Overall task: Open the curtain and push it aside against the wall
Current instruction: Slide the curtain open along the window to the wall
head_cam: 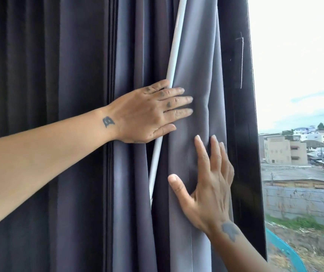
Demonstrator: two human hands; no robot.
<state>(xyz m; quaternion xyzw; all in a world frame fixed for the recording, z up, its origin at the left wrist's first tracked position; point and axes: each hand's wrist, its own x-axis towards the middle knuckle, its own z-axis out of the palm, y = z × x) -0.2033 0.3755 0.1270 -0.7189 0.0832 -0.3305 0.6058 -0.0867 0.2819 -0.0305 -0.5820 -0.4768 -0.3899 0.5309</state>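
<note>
A dark grey-purple curtain (74,85) fills most of the head view and hangs in vertical pleats. Its lighter folds (198,55) are bunched near the right. A white pull rod (178,36) slants down across these folds. My left hand (147,114) lies flat on the bunched fabric, fingers stretched to the right across the rod and thumb below it. Lower down, my right hand (210,183) presses on the same folds with its fingers spread and pointing up. Neither hand closes around anything.
A dark vertical strip (239,134), either curtain edge or frame, borders the folds on the right. Beyond it the uncovered window (298,75) shows bright sky, low buildings (287,152) and a grey wall outside. A blue railing (283,250) shows at the bottom right.
</note>
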